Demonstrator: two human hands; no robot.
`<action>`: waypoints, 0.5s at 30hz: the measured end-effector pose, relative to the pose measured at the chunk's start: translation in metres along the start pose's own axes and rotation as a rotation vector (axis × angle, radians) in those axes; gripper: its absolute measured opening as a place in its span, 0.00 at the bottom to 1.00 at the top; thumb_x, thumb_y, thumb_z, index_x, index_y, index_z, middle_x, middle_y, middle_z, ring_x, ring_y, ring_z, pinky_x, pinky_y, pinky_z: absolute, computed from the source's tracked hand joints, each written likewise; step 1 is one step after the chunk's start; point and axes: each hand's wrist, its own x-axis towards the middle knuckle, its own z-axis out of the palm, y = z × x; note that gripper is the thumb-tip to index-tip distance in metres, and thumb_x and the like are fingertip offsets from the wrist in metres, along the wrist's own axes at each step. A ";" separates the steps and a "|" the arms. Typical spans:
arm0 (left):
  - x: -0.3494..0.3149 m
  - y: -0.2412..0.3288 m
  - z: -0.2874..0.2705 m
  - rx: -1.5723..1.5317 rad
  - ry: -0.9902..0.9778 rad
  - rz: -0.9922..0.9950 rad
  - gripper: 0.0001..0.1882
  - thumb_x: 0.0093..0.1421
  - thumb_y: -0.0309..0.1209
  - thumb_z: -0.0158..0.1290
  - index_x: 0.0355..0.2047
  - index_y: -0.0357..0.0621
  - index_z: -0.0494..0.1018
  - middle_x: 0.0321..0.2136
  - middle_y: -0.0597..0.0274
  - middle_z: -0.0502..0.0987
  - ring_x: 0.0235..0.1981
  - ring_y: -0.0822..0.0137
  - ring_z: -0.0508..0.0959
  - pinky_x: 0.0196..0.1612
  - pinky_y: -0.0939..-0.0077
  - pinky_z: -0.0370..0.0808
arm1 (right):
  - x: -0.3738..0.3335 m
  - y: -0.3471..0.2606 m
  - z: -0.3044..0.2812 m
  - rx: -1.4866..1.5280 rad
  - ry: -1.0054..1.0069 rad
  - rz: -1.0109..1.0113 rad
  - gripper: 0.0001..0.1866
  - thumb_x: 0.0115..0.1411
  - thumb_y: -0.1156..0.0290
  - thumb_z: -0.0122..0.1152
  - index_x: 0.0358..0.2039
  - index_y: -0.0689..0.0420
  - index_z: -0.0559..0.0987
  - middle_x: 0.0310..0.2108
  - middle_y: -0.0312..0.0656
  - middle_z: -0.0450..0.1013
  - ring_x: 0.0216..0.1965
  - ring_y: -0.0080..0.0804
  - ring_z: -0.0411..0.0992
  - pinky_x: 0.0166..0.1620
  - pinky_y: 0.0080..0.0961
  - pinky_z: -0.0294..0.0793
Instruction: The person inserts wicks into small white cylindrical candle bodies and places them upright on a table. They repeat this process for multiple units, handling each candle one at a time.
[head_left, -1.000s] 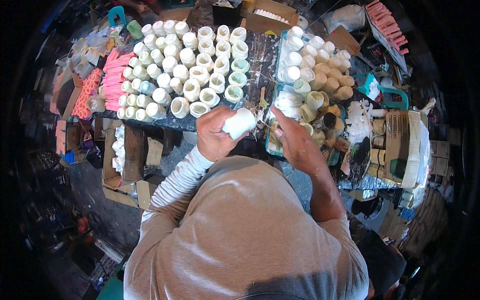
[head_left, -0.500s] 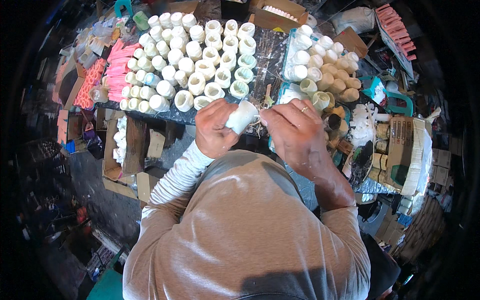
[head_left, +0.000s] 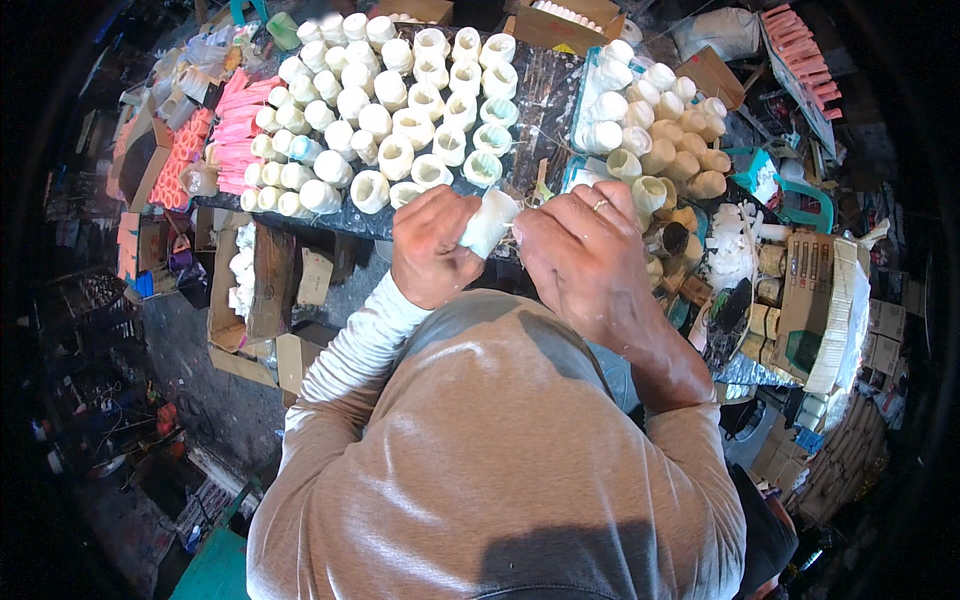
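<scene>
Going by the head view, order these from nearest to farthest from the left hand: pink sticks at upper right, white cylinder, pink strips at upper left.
1. White cylinder: in the left hand's grip.
2. Pink strips: to its upper left.
3. Pink sticks: far upper right.

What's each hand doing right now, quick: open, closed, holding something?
Left hand: closed, holding a white wax-like cylinder.
Right hand: curled by its end; grip cannot be told.

No text is legible, even on the cardboard box (head_left: pixel 806 290).
</scene>
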 end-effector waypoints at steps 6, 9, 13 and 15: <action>-0.001 0.002 -0.002 0.017 -0.045 -0.021 0.23 0.36 0.18 0.62 0.38 0.33 0.79 0.25 0.52 0.75 0.25 0.50 0.76 0.29 0.60 0.74 | -0.001 0.001 0.004 0.022 -0.005 -0.010 0.06 0.57 0.72 0.66 0.34 0.57 0.80 0.30 0.38 0.71 0.35 0.37 0.72 0.46 0.39 0.62; -0.002 0.003 -0.002 0.026 -0.054 -0.021 0.23 0.35 0.17 0.62 0.37 0.33 0.79 0.25 0.52 0.75 0.25 0.50 0.76 0.29 0.60 0.74 | -0.001 0.000 0.004 0.017 -0.018 -0.012 0.06 0.56 0.72 0.66 0.34 0.57 0.79 0.30 0.38 0.71 0.36 0.37 0.72 0.46 0.39 0.63; -0.002 0.003 -0.001 0.033 -0.041 -0.004 0.24 0.33 0.17 0.61 0.37 0.32 0.79 0.25 0.52 0.76 0.25 0.50 0.77 0.29 0.59 0.74 | -0.001 -0.002 0.004 0.007 -0.030 -0.013 0.06 0.56 0.72 0.66 0.34 0.57 0.79 0.30 0.38 0.71 0.36 0.37 0.73 0.46 0.39 0.63; -0.003 0.004 0.000 0.033 -0.040 0.002 0.25 0.32 0.17 0.60 0.37 0.32 0.79 0.25 0.52 0.76 0.26 0.49 0.77 0.29 0.59 0.74 | -0.001 -0.002 0.004 0.011 -0.032 -0.012 0.06 0.56 0.72 0.66 0.33 0.57 0.79 0.30 0.39 0.71 0.36 0.38 0.73 0.46 0.39 0.64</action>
